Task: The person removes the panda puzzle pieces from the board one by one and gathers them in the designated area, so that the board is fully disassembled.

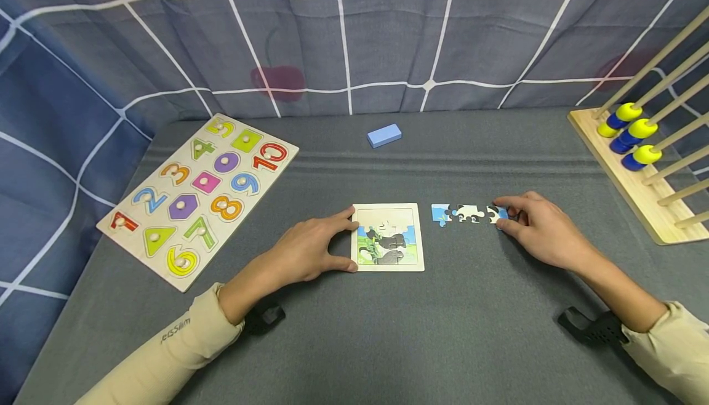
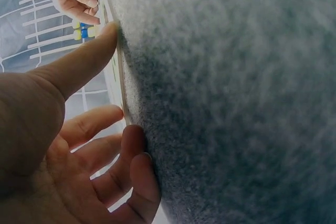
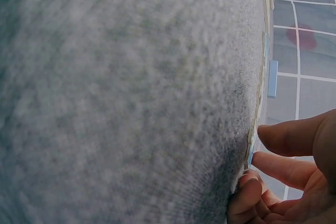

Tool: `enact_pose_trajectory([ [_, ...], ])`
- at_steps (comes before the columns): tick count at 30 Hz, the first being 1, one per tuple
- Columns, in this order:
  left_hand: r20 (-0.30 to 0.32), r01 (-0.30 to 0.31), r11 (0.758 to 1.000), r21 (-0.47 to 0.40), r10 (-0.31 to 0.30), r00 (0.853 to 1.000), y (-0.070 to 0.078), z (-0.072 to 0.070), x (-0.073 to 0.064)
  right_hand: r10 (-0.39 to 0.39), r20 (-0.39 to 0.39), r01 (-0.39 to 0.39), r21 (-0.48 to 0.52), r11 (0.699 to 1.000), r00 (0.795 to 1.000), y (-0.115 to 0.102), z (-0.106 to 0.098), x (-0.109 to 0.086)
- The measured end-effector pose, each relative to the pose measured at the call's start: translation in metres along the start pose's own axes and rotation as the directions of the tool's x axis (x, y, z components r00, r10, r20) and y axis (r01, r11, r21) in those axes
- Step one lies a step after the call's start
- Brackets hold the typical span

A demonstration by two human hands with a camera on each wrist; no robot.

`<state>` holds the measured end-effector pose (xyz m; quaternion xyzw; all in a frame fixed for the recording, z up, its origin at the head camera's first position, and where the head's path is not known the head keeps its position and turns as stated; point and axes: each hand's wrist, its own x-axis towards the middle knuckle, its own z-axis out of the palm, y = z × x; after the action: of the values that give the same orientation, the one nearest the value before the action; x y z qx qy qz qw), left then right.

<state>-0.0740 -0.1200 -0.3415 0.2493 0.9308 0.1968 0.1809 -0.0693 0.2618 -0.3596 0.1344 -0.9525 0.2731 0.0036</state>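
Beige sleeves (image 1: 166, 349) flank a square puzzle (image 1: 420, 239), left hand (image 1: 307, 248) spread against it, right hand (image 1: 538, 229) pinching (seemingly) one piece (image 1: 495, 213).

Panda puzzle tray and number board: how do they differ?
The panda puzzle tray is smaller than the number board. The tray sits nearly square to the head view; the board is turned at a slant. The tray's picture is unfinished along the top, while the board's numbers and shapes look all in place. Both lie on the grey cloth and have pale borders.
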Motion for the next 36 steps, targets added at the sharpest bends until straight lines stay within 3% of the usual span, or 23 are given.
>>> enact_pose_trajectory([
  [10,0.005,-0.008,1.000,0.010,0.008,1.000,0.002,0.000,0.001,0.012,-0.031,-0.012,0.008,1.000,0.999,-0.010,-0.006,0.003],
  [19,0.026,-0.009,1.000,0.019,0.009,1.000,0.003,0.001,0.003,-0.063,-0.056,0.070,0.145,0.987,0.996,-0.046,0.006,0.003],
  [29,0.021,0.028,0.999,0.014,-0.029,0.999,0.001,-0.002,-0.001,-0.122,0.088,0.093,0.283,0.955,0.989,-0.093,0.036,0.018],
  [36,0.019,0.014,1.000,0.013,-0.014,1.000,0.001,-0.001,0.000,-0.197,0.125,0.141,0.357,0.923,0.972,-0.112,0.057,0.028],
])
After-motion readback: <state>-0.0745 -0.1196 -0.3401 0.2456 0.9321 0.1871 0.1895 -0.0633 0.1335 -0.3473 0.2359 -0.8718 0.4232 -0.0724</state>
